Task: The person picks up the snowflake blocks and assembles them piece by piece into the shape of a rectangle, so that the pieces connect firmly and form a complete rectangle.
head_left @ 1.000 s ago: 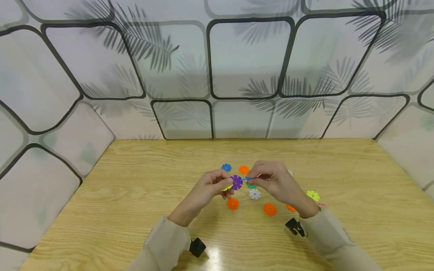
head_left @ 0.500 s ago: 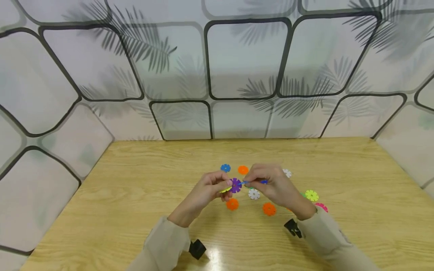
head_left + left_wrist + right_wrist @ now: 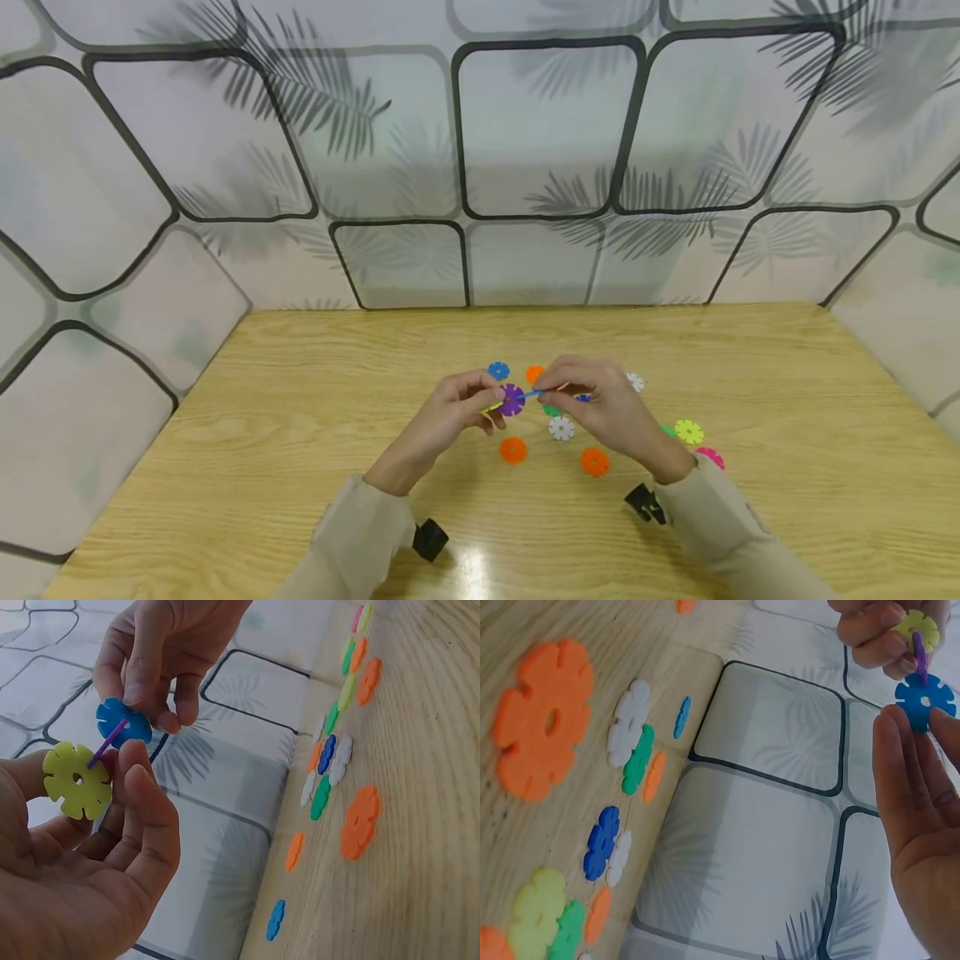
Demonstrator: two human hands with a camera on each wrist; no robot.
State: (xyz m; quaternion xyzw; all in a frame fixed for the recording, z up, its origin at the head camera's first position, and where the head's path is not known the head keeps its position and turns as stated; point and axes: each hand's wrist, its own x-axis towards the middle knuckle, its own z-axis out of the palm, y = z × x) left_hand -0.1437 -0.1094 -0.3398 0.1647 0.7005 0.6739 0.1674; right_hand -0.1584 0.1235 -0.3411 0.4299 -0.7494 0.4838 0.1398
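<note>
My left hand (image 3: 450, 404) holds a yellow notched plastic disc (image 3: 61, 769) by its edge, with thumb and fingers. A purple notched disc (image 3: 512, 402) stands crosswise to the yellow one and looks slotted into its rim. From the other side my right hand (image 3: 603, 404) pinches a blue notched disc (image 3: 911, 697) between thumb and fingertips. The blue disc meets the purple one edge to edge, crosswise; how deep their notches engage is hard to tell. All three are held up above the wooden table (image 3: 315, 450).
Loose notched discs lie under and around the hands: orange (image 3: 595, 462), white (image 3: 561, 428), green (image 3: 320, 797), dark blue (image 3: 601, 842), yellow (image 3: 688, 432), pink (image 3: 710, 457) and a light blue one (image 3: 498, 371) at the back. A patterned curtain (image 3: 405, 150) stands behind the table.
The hands have shifted slightly left with the joined discs. The blue disc keeps contact with the purple one while its tilt varies a little. Both grips stay the same.
</note>
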